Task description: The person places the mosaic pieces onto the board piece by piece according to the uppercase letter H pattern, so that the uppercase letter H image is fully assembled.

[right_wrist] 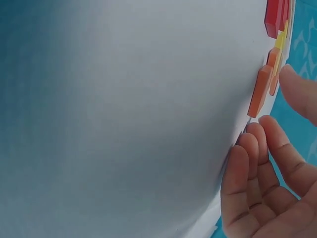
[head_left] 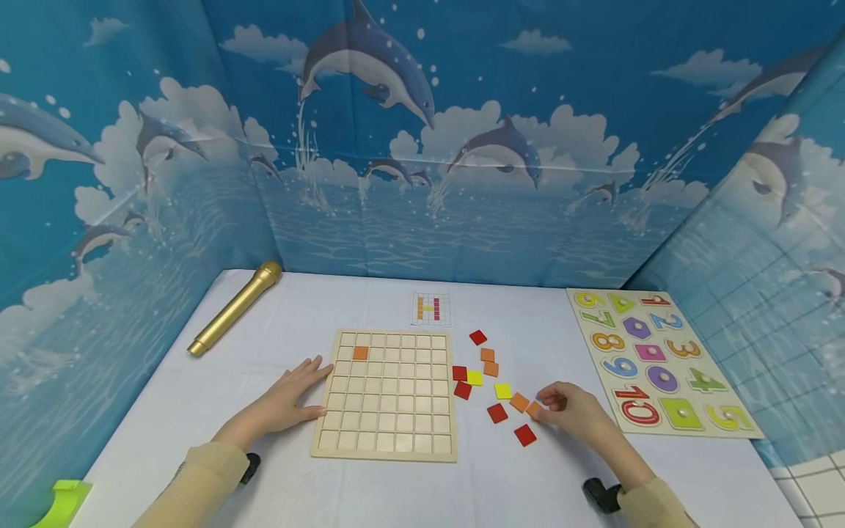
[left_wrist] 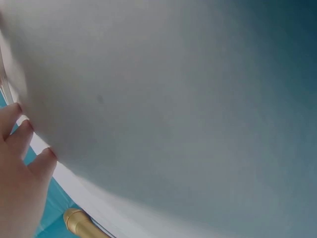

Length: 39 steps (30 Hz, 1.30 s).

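A wooden grid board [head_left: 386, 457] lies flat on the table, with one orange tile [head_left: 360, 353] in a cell near its upper left. My left hand [head_left: 287, 400] rests at the board's left edge, fingers spread and thumb near the rim. In the left wrist view, that hand's fingers [left_wrist: 43, 161] show at the left side. On the right, my right hand [head_left: 571, 411] is at an orange square tile [head_left: 534, 409], thumb and forefinger apart around it. The right wrist view has this orange tile [right_wrist: 260, 91] just beyond the fingertips, not visibly pinched.
Loose red tiles [head_left: 498, 413], yellow tiles [head_left: 503, 391] and orange tiles [head_left: 488, 355] lie right of the board. A pattern card [head_left: 432, 309] sits behind it. A gold microphone [head_left: 234, 309] lies at back left, a number puzzle [head_left: 660, 367] at right. A dolphin curtain [head_left: 422, 220] surrounds the table.
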{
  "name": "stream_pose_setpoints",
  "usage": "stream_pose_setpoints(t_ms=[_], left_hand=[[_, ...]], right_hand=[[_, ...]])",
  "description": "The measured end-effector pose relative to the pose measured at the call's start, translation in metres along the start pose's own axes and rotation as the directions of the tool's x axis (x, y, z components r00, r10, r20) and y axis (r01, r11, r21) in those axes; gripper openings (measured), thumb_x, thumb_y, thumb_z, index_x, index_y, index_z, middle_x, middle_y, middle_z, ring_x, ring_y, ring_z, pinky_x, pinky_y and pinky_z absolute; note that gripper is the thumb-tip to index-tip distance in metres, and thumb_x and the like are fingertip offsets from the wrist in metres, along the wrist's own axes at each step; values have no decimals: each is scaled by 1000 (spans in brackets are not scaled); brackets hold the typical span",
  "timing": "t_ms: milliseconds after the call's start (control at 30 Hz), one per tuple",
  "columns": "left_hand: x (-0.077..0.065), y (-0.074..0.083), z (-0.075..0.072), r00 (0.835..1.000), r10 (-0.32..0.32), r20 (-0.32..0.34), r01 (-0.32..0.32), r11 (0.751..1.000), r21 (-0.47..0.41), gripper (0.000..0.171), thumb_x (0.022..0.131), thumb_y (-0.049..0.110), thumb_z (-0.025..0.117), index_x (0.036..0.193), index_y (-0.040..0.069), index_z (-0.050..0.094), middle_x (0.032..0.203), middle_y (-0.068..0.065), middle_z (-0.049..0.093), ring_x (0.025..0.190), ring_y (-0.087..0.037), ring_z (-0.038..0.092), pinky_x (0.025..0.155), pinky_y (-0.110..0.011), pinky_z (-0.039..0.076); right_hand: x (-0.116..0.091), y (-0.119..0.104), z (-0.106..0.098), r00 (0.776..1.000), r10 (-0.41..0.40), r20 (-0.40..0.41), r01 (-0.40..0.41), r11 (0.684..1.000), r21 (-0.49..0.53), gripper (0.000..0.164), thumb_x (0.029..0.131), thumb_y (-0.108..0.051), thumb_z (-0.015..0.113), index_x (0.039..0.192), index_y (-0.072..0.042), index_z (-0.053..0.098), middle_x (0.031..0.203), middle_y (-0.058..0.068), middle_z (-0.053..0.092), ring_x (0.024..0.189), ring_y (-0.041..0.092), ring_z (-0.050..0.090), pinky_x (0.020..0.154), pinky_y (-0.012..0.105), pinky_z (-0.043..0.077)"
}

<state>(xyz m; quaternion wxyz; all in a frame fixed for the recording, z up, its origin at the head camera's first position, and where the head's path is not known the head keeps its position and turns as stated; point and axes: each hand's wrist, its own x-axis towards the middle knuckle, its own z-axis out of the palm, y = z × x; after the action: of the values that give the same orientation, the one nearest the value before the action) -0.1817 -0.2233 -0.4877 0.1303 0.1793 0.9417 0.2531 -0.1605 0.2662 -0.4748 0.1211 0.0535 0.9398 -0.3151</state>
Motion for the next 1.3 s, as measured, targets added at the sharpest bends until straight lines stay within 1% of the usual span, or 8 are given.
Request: stream_pose_setpoints(t_ms=[233,400,567,833,967,1067,1200,1300], left_hand=[[1,0,0,1000,10,4,-10,1000,4,76,89,35,71,151,7,37,160,-25,24,148,-48,18,118,-67,15],[1,0,-2,1000,24,4,-24,1000,5,75,90,33,71,151,5,37,159,-26,24,147,-49,18,117,-68,15],[1,-1,-2,1000,23,1,-23,1000,5,75,90,32,71,151,5,37,159,-27,24,147,-49,18,117,-69,16],[1,-2,1,1000,18,-1,-18,1000,11,75,89,33,72,151,6,38,159,-26,25,147,-49,19,117,-68,17],[1,-1,0,1000,22,-1,-22,1000,10,75,89,32,71,151,6,38,159,-26,25,147,-49,19,117,-68,16],[1,0,-1,1000,25,-3,-25,1000,5,75,90,32,71,151,5,38,159,-27,25,147,-49,19,117,-69,16],[1,0,-1,1000,21,0,-21,1000,1,75,89,33,71,151,5,38,159,-27,24,147,-49,18,117,-69,16],[1,-1,0,1000,16,2,-16,1000,2,76,89,33,71,151,5,37,159,-27,23,147,-49,18,117,-68,15]], right_hand=[[1,0,3,1000,0,-3,0,1000,-30,34,79,-20,83,105,-2,68,92,6,61,84,19,53,69,28,48],[2,-1,3,1000,-3,-5,2,999,-51,29,79,-18,82,100,-3,69,86,5,57,81,19,51,66,27,45],[2,-4,3,1000,1,1,-1,999,-52,24,80,-15,82,96,-3,68,84,5,56,79,19,50,64,28,43],[-2,-6,6,1000,-13,3,13,1000,-13,24,80,-10,79,93,-5,60,80,4,56,76,18,51,65,27,45],[-3,-7,5,1000,-16,-3,16,1000,-17,23,81,-12,79,93,-5,61,80,3,57,75,17,51,64,27,45],[-4,-9,3,1000,-3,-1,3,1000,-10,22,82,-14,80,92,-6,62,80,3,59,73,16,52,62,26,46],[-4,-11,-2,1000,9,-7,-9,1000,27,23,82,-15,79,94,-6,62,80,3,59,73,16,54,60,26,47],[-1,-14,-3,1000,0,-12,1,997,83,24,83,-18,79,95,-6,63,81,3,60,74,16,54,61,24,49]])
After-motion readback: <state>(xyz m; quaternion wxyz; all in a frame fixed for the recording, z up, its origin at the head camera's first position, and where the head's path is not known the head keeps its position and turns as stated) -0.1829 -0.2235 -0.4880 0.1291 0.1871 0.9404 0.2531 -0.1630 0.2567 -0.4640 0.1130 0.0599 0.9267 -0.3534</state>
